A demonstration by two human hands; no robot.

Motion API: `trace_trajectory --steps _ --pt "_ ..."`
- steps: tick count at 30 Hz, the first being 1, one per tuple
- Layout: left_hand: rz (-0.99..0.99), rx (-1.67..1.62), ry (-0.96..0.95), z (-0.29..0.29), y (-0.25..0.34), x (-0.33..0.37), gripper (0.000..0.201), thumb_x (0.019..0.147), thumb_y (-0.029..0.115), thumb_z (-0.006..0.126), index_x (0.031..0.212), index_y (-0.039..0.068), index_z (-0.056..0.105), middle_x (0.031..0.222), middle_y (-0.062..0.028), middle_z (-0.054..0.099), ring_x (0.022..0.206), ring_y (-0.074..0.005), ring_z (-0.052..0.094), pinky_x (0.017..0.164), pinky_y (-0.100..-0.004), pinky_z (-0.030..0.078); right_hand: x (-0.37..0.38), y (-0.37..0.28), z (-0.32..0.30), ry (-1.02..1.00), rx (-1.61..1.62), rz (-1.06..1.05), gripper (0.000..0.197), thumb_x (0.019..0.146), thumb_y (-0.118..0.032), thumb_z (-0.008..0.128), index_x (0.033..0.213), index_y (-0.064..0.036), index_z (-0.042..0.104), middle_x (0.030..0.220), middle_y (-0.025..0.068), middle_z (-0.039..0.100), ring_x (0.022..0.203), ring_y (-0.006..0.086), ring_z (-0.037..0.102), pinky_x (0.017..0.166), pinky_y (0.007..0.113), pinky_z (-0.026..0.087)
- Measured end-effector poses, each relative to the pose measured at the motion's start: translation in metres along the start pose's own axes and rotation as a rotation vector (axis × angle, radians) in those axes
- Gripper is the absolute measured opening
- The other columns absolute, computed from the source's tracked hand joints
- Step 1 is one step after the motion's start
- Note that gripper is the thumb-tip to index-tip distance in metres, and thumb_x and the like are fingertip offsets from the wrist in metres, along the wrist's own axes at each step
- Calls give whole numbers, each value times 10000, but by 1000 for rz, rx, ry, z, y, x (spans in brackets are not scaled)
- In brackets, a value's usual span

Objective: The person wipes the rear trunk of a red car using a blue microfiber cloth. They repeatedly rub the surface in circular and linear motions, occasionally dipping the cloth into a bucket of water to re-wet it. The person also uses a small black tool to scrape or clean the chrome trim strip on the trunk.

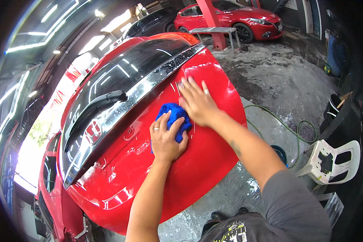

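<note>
A raised red car tailgate (205, 157) spreads out in front of me, its painted panel facing up. My left hand (167, 139) is closed over a bunched blue cloth (174, 115) pressed on the red paint. To its right, my right hand (198, 101) lies flat on the panel with the fingers stretched out, a ring on one of them. A shiny chrome trim strip (143, 86) with water spots runs along the tailgate beside the dark rear window (121, 66). A black rear wiper (105, 99) lies over that glass.
A white plastic chair (343, 161) stands at the right, near a green hose (300, 125) and a dark bucket (279, 155) on the wet concrete floor. Farther back are a metal bench (213, 30), a red post (211, 20) and another red car (246, 20).
</note>
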State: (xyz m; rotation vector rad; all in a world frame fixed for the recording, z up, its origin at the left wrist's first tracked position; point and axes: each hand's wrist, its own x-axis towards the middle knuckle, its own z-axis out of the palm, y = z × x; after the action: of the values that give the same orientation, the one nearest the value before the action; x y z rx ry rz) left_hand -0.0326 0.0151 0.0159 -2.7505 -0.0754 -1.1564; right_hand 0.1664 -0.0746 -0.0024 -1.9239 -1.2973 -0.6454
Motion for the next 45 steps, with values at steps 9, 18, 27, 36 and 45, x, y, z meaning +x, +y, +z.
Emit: trace_trajectory --steps 9,18,27,36,45 --pt "37 -144 -77 7 18 22 513 855 448 889 1309 222 811 1511 -225 639 1421 -419 590 1221 -605 398 -225 42 -116 38 751 537 560 1203 -390 413 1561 -10 616 1618 211 620 1529 346 563 1328 479 338" --pt "199 -137 -113 85 43 143 284 852 314 843 1083 160 778 1336 -116 717 1340 -353 634 1209 -566 434 -297 131 -169 653 1132 970 585 1162 -434 439 1692 -206 530 1677 -43 570 1460 173 584 1152 458 482" --pt "44 107 -148 115 35 226 319 860 378 825 1095 163 796 1243 -133 747 1258 -347 690 1152 -528 474 -88 143 -143 191 1038 544 477 1214 -275 475 1612 -32 575 1703 129 541 1588 277 486 1298 494 389" --pt "-106 -41 56 46 17 95 281 747 247 883 941 137 712 1234 -157 699 1159 -386 672 1037 -549 501 32 120 -39 -55 200 -230 533 1176 -289 510 1627 -5 516 1679 223 536 1596 369 470 1322 572 322" --pt "-428 168 13 -32 6 -42 328 786 225 894 1073 127 770 1490 -221 656 1370 -467 614 1163 -579 482 56 108 -15 -66 31 -194 614 1186 -367 459 1705 -43 413 1786 230 378 1681 374 326 1346 667 204"
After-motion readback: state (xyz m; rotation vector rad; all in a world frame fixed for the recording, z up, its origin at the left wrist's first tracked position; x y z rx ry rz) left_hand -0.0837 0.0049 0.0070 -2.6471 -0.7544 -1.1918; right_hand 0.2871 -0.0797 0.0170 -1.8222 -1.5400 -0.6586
